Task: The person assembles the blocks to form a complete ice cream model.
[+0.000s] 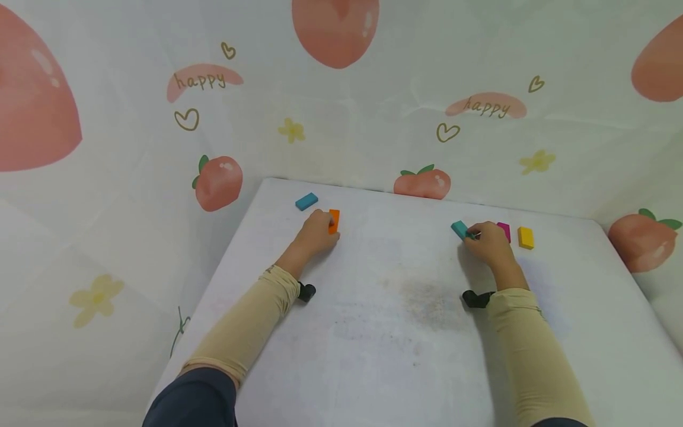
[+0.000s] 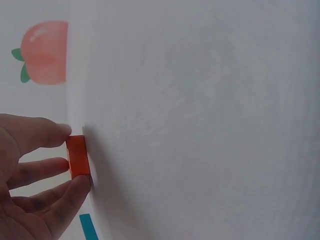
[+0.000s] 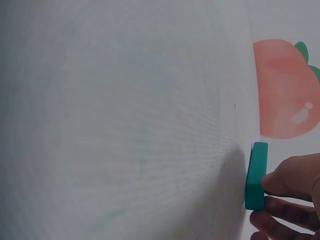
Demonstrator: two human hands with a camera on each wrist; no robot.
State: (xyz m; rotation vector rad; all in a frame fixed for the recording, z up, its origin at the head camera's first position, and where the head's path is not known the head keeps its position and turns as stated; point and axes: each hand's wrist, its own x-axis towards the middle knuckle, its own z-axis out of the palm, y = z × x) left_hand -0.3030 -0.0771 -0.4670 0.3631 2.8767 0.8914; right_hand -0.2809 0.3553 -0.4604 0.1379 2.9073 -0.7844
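1. Pinching the orange block (image 1: 334, 221) lengthwise, the left hand (image 1: 316, 232) has its thumb at one end and a fingertip at the other, near the table's (image 1: 373, 261) far edge; a blue block (image 1: 306, 201) lies nearby.
2. The right hand (image 1: 488, 242) pinches the near end of the teal block (image 1: 458, 229), with a magenta block (image 1: 504, 232) and yellow block (image 1: 526, 238) to the right.
3. Both pinched blocks look light, stiff and sturdy, perhaps slightly slippery; opposite ends or narrow sides should give the surest hold.
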